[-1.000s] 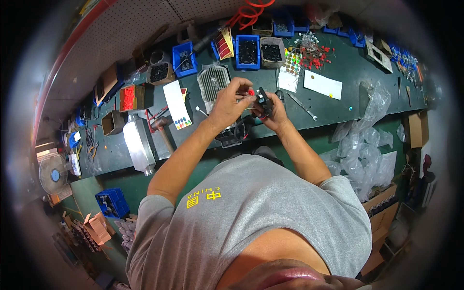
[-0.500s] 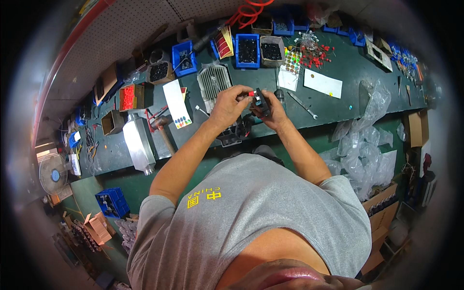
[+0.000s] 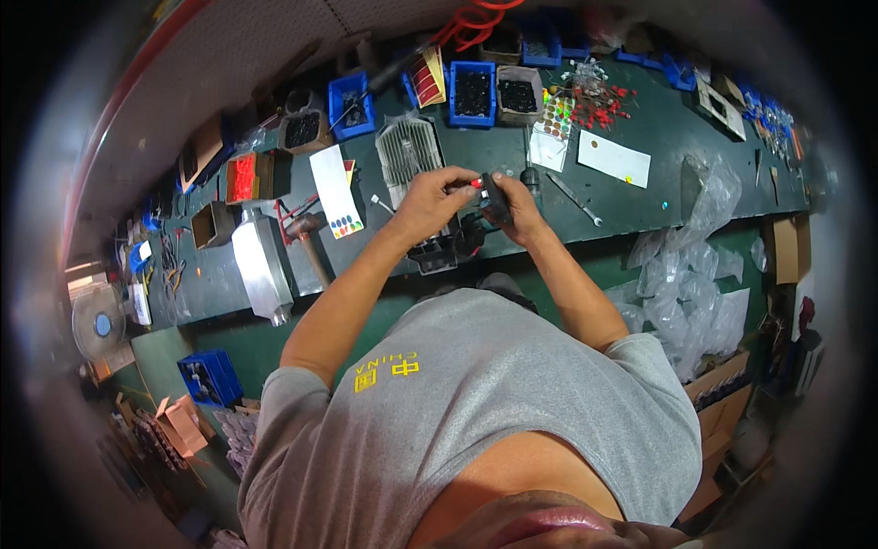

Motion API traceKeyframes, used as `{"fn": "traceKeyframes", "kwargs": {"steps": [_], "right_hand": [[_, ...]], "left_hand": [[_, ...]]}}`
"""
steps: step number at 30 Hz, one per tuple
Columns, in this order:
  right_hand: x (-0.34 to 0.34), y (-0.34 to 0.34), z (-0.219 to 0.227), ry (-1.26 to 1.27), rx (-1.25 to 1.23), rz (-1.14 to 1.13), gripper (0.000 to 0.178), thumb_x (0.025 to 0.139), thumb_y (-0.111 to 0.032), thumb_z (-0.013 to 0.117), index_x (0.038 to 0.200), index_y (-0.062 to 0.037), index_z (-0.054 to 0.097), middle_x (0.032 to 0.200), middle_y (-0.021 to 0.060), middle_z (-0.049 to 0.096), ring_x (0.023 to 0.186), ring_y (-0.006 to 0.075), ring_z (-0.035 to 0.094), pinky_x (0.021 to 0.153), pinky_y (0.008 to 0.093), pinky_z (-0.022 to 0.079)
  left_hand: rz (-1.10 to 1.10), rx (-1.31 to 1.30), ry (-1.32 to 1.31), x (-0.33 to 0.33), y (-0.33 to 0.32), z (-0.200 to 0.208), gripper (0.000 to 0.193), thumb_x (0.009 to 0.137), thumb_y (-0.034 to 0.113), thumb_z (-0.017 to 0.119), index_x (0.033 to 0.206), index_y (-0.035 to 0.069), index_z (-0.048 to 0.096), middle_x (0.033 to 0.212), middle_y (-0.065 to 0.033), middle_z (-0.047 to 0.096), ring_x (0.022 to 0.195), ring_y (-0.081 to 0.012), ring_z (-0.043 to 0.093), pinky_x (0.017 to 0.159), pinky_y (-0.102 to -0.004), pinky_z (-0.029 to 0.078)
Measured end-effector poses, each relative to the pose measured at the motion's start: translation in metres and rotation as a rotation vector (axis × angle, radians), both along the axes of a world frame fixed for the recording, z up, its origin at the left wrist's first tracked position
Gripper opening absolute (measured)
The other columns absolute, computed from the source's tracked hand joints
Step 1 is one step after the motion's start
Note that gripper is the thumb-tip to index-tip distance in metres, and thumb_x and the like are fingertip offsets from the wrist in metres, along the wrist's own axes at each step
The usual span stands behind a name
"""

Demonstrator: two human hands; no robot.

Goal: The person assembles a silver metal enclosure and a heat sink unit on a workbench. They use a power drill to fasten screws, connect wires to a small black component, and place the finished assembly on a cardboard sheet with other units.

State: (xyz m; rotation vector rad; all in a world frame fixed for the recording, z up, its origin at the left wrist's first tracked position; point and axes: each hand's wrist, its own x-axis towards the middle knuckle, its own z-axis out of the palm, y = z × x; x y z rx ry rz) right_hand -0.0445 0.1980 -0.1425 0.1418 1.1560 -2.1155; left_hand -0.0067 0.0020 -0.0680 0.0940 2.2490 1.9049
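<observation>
My right hand (image 3: 519, 212) is closed round a small black part (image 3: 496, 199), held up over the front of the bench. My left hand (image 3: 433, 198) pinches a small red piece (image 3: 476, 183) against the near side of that part; its exact kind is too small to make out. Below and behind the hands lies a finned grey metal housing (image 3: 409, 156), with a black assembly (image 3: 433, 253) at its near end by the bench edge. A short cable with a white plug (image 3: 376, 199) sticks out to the left of the housing.
Blue bins of black parts (image 3: 472, 94) line the back. A hammer (image 3: 309, 240) and a silver metal box (image 3: 262, 265) lie left. To the right are a wrench (image 3: 578, 203), a white sheet (image 3: 614, 158) and red-tipped parts (image 3: 604, 110). Plastic bags (image 3: 681, 265) hang over the front edge.
The black part has turned slightly in my right hand, and its white and blue side shows less. My left fingers stay at the red piece. The view has shifted a little.
</observation>
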Motion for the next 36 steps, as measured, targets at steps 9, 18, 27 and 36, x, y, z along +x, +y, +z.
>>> {"fn": "traceKeyframes", "kwargs": {"steps": [9,18,27,36], "right_hand": [[0.016,-0.013,0.013,0.621,0.378,0.111,0.031,0.102,-0.025,0.056,0.082,-0.0008,0.056,0.071,-0.0039,0.049,0.067,0.0059,0.042,0.059,0.0251,0.038],[0.029,-0.036,0.031,1.064,0.631,0.281,0.028,0.094,-0.025,0.064,0.082,0.0001,0.062,0.059,0.0174,0.053,0.055,0.0308,0.054,0.065,0.0384,0.043],[0.039,-0.047,0.025,1.274,0.756,0.361,0.022,0.094,-0.025,0.065,0.086,-0.0052,0.066,0.072,0.0159,0.063,0.071,0.0360,0.057,0.077,0.0427,0.040],[0.021,-0.047,0.009,0.718,0.686,0.289,0.032,0.099,-0.027,0.059,0.087,0.0032,0.059,0.071,0.0068,0.057,0.070,0.0151,0.054,0.065,0.0304,0.042]], "left_hand": [[0.236,-0.056,-0.061,0.052,-0.016,-0.025,0.015,0.091,0.010,0.070,0.100,-0.002,0.069,0.085,-0.0006,0.065,0.069,-0.0052,0.054,0.061,-0.0250,0.045],[0.239,0.070,-0.261,0.081,-0.035,-0.032,0.019,0.091,0.019,0.076,0.090,0.001,0.069,0.077,0.0037,0.061,0.071,-0.0042,0.052,0.064,-0.0224,0.043],[0.367,0.227,-0.310,0.099,-0.040,-0.046,0.018,0.087,0.015,0.080,0.082,0.003,0.067,0.074,0.0035,0.061,0.069,-0.0032,0.050,0.060,-0.0217,0.039],[0.653,0.321,-0.347,0.086,-0.070,-0.083,0.020,0.095,0.023,0.070,0.102,0.004,0.070,0.081,0.0021,0.062,0.067,-0.0080,0.055,0.060,-0.0250,0.048]]}}
